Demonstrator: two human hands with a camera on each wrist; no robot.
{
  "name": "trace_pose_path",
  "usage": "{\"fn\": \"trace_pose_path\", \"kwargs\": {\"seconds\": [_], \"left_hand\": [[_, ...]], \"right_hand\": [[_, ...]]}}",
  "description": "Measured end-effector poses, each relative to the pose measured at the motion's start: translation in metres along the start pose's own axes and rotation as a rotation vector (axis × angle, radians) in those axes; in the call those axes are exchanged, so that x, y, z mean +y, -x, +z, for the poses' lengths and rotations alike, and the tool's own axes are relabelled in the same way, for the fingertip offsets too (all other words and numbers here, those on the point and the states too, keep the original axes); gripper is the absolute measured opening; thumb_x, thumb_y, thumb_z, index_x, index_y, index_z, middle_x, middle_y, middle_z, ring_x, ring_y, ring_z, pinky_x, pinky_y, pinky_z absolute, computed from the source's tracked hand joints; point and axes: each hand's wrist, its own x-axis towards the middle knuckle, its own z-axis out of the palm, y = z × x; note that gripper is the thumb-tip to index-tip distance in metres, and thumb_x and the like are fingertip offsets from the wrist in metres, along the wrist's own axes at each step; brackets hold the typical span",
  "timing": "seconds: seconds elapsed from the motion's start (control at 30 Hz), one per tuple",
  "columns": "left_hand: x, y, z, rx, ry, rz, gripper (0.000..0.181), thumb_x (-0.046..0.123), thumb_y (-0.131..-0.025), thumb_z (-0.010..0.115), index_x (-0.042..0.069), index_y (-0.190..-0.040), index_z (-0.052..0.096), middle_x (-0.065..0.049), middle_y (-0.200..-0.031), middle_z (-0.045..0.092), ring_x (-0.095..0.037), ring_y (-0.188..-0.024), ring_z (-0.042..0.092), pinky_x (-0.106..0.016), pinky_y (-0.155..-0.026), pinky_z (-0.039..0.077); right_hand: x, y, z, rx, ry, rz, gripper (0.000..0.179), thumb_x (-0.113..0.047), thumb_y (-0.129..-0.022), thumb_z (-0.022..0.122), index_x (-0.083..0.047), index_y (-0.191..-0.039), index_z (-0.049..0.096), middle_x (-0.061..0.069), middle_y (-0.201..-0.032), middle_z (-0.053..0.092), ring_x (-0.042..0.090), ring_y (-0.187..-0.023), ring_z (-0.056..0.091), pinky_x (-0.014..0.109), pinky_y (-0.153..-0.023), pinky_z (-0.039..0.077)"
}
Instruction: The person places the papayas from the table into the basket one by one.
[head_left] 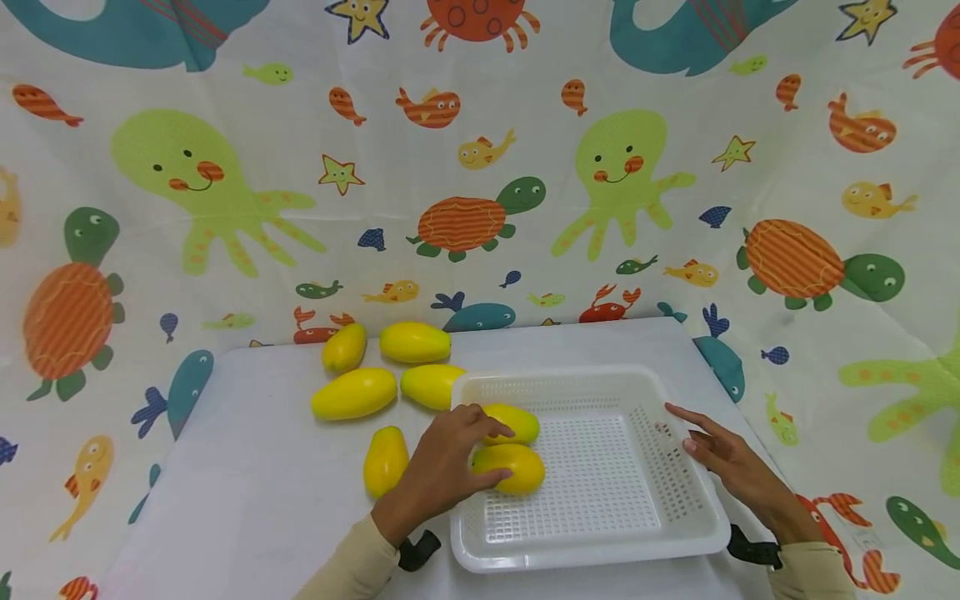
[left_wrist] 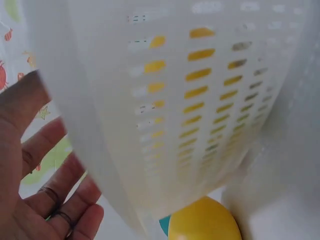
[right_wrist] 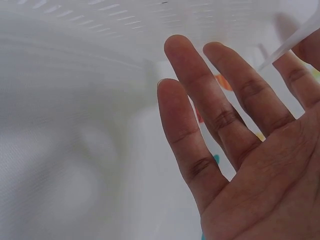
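Observation:
A white perforated plastic basket (head_left: 577, 556) stands on the table, holding two yellow mangoes near its left side. My left hand (head_left: 442, 462) reaches over the left rim, its thumb and curled fingers around the nearer mango (head_left: 525, 471). The farther mango (head_left: 525, 422) lies right by the index fingertip. In the left wrist view, several fingers (left_wrist: 55, 190) show outside the basket wall (left_wrist: 100, 100), with yellow behind its slots. My right hand (head_left: 738, 471) is at the right rim with fingers extended. The right wrist view shows those fingers (right_wrist: 220, 110) straight and spread beside the basket.
Left of and behind the basket, several more mangoes lie on the white table (head_left: 247, 467), one of them (head_left: 386, 461) close to my left wrist. A sea-animal printed cloth (head_left: 405, 167) hangs behind the table. Black straps (head_left: 418, 551) are around both wrists.

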Motion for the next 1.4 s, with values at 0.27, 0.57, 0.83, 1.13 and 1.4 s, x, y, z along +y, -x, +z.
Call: {"fn": "trace_pose_path", "kwargs": {"seconds": [0.27, 0.57, 0.83, 1.13, 1.4], "left_hand": [[-0.013, 0.014, -0.011, 0.091, -0.004, -0.057, 0.044, 0.042, -0.079, 0.095, 0.03, -0.117, 0.077, 0.011, -0.108, 0.069, -0.007, -0.096, 0.056, -0.034, -0.09, 0.055], [-0.03, 0.029, -0.022, 0.123, -0.052, -0.133, 0.046, 0.043, -0.08, 0.094, 0.03, -0.119, 0.076, 0.009, -0.118, 0.07, -0.01, -0.102, 0.058, -0.035, -0.09, 0.055], [-0.049, 0.04, -0.024, 0.16, -0.07, -0.204, 0.05, 0.042, -0.078, 0.096, 0.028, -0.121, 0.076, 0.007, -0.116, 0.07, -0.012, -0.099, 0.057, -0.039, -0.089, 0.053], [-0.072, 0.059, -0.03, 0.156, -0.118, -0.33, 0.06, 0.045, -0.078, 0.094, 0.02, -0.129, 0.074, -0.007, -0.12, 0.068, -0.029, -0.115, 0.06, -0.055, -0.105, 0.053], [-0.084, 0.076, -0.035, 0.061, -0.172, -0.427, 0.063, 0.046, -0.081, 0.091, 0.018, -0.134, 0.07, -0.012, -0.121, 0.062, -0.028, -0.103, 0.058, -0.052, -0.092, 0.051]], "right_hand": [[-0.003, 0.0, 0.0, -0.001, 0.004, 0.01, 0.062, -0.03, -0.112, 0.052, -0.026, -0.169, 0.029, 0.029, -0.166, 0.04, 0.046, -0.129, 0.067, 0.059, -0.092, 0.063], [-0.003, 0.0, 0.001, -0.001, -0.015, 0.03, 0.063, -0.032, -0.112, 0.054, -0.028, -0.169, 0.029, 0.029, -0.166, 0.039, 0.043, -0.127, 0.069, 0.055, -0.089, 0.064], [-0.002, 0.001, 0.001, 0.002, -0.01, 0.024, 0.062, -0.031, -0.112, 0.053, -0.028, -0.169, 0.029, 0.029, -0.166, 0.039, 0.034, -0.125, 0.072, 0.053, -0.089, 0.065], [-0.004, 0.0, 0.002, 0.004, -0.006, 0.036, 0.063, -0.033, -0.112, 0.052, -0.029, -0.169, 0.027, 0.029, -0.167, 0.038, 0.042, -0.129, 0.068, 0.057, -0.091, 0.064], [-0.006, -0.001, 0.002, 0.001, 0.0, 0.067, 0.064, -0.035, -0.112, 0.052, -0.03, -0.17, 0.026, 0.028, -0.167, 0.038, 0.046, -0.132, 0.065, 0.059, -0.094, 0.062]]}}
